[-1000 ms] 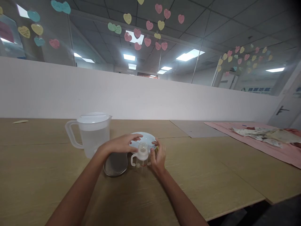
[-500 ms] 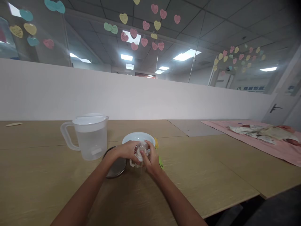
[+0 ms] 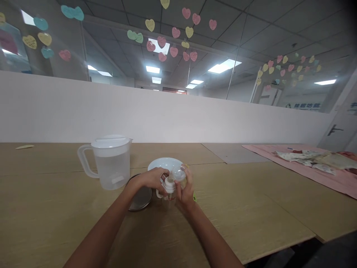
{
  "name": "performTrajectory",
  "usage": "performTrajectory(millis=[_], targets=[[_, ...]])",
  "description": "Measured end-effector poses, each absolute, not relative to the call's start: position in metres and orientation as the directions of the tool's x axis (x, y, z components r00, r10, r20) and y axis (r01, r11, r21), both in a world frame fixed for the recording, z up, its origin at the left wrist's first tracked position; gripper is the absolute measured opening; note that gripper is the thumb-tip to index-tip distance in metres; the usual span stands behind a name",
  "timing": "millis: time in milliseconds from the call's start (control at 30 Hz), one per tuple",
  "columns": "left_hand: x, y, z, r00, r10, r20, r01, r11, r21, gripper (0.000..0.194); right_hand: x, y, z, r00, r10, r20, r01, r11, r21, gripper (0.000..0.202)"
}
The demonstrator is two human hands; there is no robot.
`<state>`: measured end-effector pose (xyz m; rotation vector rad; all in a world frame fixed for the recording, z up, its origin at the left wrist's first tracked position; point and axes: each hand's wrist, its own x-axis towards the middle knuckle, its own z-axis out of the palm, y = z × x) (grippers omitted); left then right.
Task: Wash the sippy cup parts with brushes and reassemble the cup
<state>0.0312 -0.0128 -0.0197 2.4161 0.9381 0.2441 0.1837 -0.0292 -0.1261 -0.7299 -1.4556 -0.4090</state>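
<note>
My left hand is closed around the white collar of a clear baby bottle, which stands upright with a pale side handle low on its left. A pale teat shows at the bottle's top. In my right hand a clear domed bottle cap is pinched, tilted and off to the right of the teat. Behind both hands sits a white bowl, its front partly hidden by them. A round dark tray with a metal rim lies under and beside my left wrist. Something green peeks out behind my right hand.
To the left stands a lidded translucent pitcher holding clear liquid. A pink cloth with crumpled fabric pieces covers the table's far right. A low white wall with glass above runs along the back; a flat pale piece lies far left.
My right hand has lifted the clear cap off the bottle top and tilted it to the right, exposing the teat. My left hand stays on the bottle. The view has shifted slightly.
</note>
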Motion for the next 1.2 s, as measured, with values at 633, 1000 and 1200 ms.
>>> performTrajectory(millis=[633, 1000, 1200], targets=[[0.028, -0.008, -0.021, 0.734, 0.678, -0.044, 0.61, -0.629, 0.482, 0.041, 0.195, -0.013, -0.127, 0.114, 0.635, 0.764, 0.343, 0.697, -0.63, 0.02], [0.026, -0.01, -0.022, 0.721, 0.69, -0.055, 0.623, -0.612, 0.488, 0.046, 0.191, -0.021, -0.125, -0.038, 0.665, 0.746, 0.493, 0.662, -0.565, 0.04], [0.029, -0.014, -0.024, 0.733, 0.677, -0.067, 0.617, -0.62, 0.485, 0.045, 0.189, -0.03, -0.123, 0.013, 0.59, 0.808, 0.572, 0.658, -0.49, 0.03]])
